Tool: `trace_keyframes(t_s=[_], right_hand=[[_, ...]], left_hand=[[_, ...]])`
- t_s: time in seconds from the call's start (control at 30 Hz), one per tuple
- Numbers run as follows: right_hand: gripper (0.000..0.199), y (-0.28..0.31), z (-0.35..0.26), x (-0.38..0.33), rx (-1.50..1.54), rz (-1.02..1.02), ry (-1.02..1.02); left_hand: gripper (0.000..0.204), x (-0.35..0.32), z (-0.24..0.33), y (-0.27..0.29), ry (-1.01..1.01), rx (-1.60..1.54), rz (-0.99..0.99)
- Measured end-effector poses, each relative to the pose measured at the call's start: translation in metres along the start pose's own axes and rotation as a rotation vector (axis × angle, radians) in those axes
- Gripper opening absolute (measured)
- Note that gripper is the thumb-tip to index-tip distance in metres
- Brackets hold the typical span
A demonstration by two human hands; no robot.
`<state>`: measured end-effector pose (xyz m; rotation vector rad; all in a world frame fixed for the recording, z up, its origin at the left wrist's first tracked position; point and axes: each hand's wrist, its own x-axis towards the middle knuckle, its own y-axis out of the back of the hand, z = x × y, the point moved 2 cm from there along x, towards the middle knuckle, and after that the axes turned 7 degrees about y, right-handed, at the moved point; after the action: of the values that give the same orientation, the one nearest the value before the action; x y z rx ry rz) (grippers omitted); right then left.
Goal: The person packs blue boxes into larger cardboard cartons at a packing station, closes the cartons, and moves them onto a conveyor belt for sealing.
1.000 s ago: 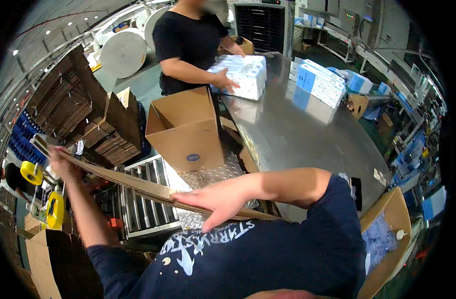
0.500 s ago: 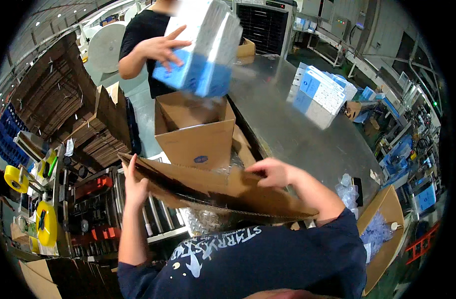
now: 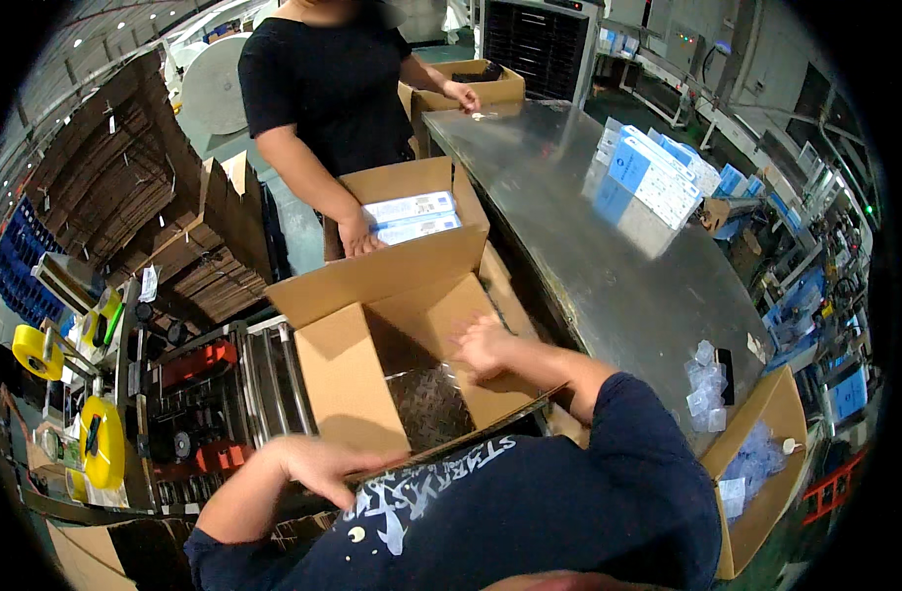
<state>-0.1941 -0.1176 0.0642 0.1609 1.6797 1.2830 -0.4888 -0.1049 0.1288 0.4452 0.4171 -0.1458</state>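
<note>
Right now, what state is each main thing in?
Near carton: opened out, metal plate showing through
Far carton: open, blue-and-white packs inside
Left hand: open, at near carton's edge
Right hand: open, against near carton's side
Flattened cartons: stacked
Lower-right box: open, translucent plastic inside

Between left grip and right grip: one open carton. Beyond both: two more open cartons, one co-worker. Left of them: two large yellow tape rolls. Right: one table, one plastic-filled carton.
</note>
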Motion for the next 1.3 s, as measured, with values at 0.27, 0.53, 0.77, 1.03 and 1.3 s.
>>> trace_keyframes(t_s=[0.27, 0.53, 0.77, 1.03, 1.3], right_hand=[[0.038, 0.148, 0.045, -0.013, 0.083, 1.228, -0.026], [0.043, 0.022, 0.012, -0.049, 0.186, 0.865, 0.035], [0.048, -0.151, 0.151, -0.112, 0.936, 0.7, -0.759], [0.063, -0.075, 0.025, -0.031, 2.245, 0.714, -0.057], [0.072, 0.001, 0.032, -0.075, 0.952, 0.996, -0.091]], left_hand=[[0.091, -0.001, -0.013, 0.032, 0.779, 0.601, 0.668], [0.059, 0.026, -0.081, -0.062, -0.01, -0.983, 1.26], [0.074, 0.148, -0.207, -0.152, 0.839, -1.575, 1.055], [0.045, -0.114, -0.042, -0.054, 0.037, -0.838, 1.607], [0.046, 0.049, 0.01, -0.029, 0.164, -0.086, 0.547]])
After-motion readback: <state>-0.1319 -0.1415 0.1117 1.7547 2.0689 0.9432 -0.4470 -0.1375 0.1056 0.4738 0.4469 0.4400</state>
